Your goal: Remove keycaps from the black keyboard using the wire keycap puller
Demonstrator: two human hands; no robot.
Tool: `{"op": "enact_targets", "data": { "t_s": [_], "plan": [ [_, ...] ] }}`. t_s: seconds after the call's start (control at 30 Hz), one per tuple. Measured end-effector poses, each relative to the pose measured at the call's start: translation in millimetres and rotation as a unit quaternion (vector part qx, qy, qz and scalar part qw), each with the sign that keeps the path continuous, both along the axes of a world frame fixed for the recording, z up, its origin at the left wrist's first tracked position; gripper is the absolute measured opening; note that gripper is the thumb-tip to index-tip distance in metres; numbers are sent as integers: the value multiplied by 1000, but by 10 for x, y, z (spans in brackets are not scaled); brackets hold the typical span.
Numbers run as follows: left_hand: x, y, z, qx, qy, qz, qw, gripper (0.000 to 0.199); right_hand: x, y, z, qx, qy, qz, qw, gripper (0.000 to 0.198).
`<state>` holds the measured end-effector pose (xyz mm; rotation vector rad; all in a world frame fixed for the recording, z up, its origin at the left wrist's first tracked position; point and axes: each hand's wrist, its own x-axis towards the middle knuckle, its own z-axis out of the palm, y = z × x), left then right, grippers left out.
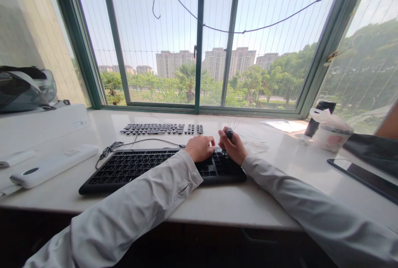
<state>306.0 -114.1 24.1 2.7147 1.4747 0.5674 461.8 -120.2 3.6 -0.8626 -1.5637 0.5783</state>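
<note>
A black keyboard [124, 167] lies on the white table, its keycaps off over the part that shows. My left hand [199, 148] rests at its back edge with curled fingers, gripping it there; the fingertips are partly hidden. Over the number-pad end, my right hand [233, 145] is closed around a keycap puller [229, 133] with a black handle. Thin wires stick up from the handle, and wire also shows below the fist, close to the keys. Behind the keyboard, loose black keycaps [161, 128] are laid out in keyboard order.
A coiled cable [110, 148] lies behind the keyboard. Left are a white device [56, 165] and a white box [43, 125] bearing a dark bag [27, 87]. On the right are a phone [363, 176], a bagged cup [332, 133], a dark cylinder [323, 107] and paper [286, 126].
</note>
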Motion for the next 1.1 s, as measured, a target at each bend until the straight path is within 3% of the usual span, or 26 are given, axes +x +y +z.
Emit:
{"op": "enact_targets", "data": {
  "t_s": [0.33,0.7,1.1],
  "plan": [
    [-1,-19,27,-7,12,6,1000,22,-1,28,1,-22,16,38,999,44],
    [-2,-9,14,-2,0,-3,1000,21,6,-93,21,33,-86,2,996,36],
    [-8,-1,10,-7,-8,-9,1000,21,12,-87,-3,36,-89,-29,995,34]
  ]
}}
